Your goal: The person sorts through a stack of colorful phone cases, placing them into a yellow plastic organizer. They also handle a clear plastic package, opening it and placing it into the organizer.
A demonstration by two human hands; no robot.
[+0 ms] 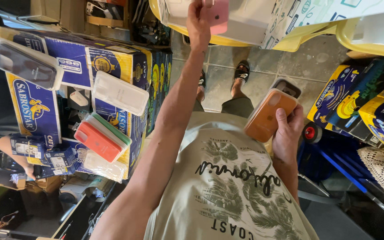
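Two phone cases are in hand. The left hand (198,22) is stretched far out and pinches a pink phone case (218,15) by its edge, holding it up against a white box (250,18) that sits in a yellow tub (227,41). The right hand (290,131), near the body on the right, is closed around the lower end of an orange phone case (270,114), thumb across its back. A dark case (287,86) is stacked just behind it in the same grip.

Both coloured cases look like thin, matte shells, so they are probably very light and a little bendy, with a rubbery surface that should not slip easily. They look unlikely to break if dropped. Gripping across the long edges, or pinching one short end as now, seems enough; squeezing the open middle would likely flex the shell.

On the left, stacked blue cardboard boxes (112,62) carry more cases in clear packs: a red one (96,141), a white one (120,93) and a dark one (25,66). Sandalled feet (242,73) stand on the tiled floor (316,62) beyond.
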